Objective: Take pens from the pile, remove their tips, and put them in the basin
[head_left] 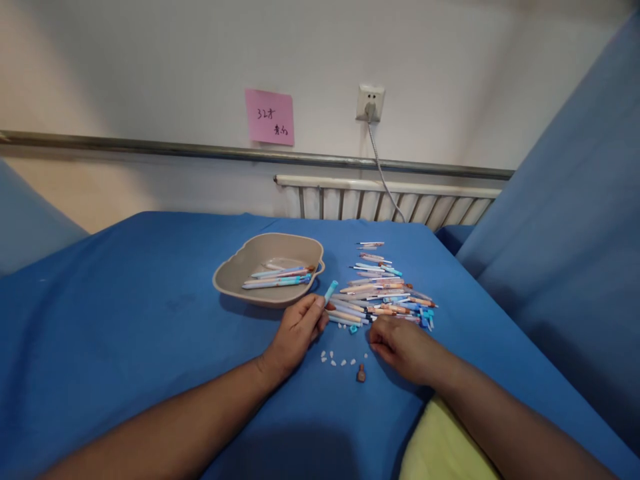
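My left hand (pixel 300 327) is closed round a light blue pen barrel (pixel 331 291), whose end sticks up above the thumb. Beside the pile of pens and pen parts (pixel 375 290), my right hand (pixel 403 343) is low over the cloth with its fingers curled in; whatever they may hold is hidden. Between the hands lie several small white pieces (pixel 343 363), a small brown cap-like piece (pixel 361 373) and a small teal piece (pixel 353 329). A beige basin (pixel 235 290) left of the pile contains several pens (pixel 277 280).
Blue cloth (pixel 150 320) covers the table. A yellow cloth (pixel 445 447) lies under my right forearm. Behind are a metal rail (pixel 200 151), a radiator (pixel 350 200) and a socket (pixel 371 103) with a hanging cable (pixel 383 173). A blue curtain (pixel 565 173) hangs at the right.
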The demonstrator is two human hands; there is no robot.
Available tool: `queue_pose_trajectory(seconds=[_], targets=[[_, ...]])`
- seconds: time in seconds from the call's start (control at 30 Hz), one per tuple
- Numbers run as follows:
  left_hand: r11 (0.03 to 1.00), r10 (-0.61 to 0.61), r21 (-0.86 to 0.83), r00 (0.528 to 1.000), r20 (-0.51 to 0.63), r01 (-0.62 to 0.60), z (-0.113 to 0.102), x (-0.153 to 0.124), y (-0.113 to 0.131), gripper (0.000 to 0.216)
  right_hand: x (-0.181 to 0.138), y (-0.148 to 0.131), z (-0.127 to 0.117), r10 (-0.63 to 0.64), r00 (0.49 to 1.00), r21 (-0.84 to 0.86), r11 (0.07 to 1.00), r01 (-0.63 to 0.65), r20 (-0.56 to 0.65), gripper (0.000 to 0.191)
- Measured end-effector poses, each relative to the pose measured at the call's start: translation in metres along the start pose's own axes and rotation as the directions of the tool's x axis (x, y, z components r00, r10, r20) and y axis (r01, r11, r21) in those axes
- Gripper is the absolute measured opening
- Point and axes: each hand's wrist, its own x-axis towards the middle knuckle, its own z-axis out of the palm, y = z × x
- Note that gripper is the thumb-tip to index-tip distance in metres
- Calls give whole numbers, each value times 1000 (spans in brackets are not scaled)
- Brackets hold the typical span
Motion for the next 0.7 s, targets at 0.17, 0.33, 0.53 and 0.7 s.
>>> queue_pose_trajectory(seconds=[0.17,0.33,0.53,0.7], targets=[[1000,8,-1,1000,17,-8,1,2,0,36,-1,5,0,36,999,-18,999,-37,-27,12],[1000,14,18,999,30,-15,3,3,1,36,1,11,-1,24,993,66,998,-17,-113,17],[993,19,115,998,52,-25,1,4,-1,36,9,12,1,201,949,544,838,-38,-244,8],[961,46,262,989,144,-82,1,-1,0,35,13,-2,-10,405,850,812,582,45,-338,15]])
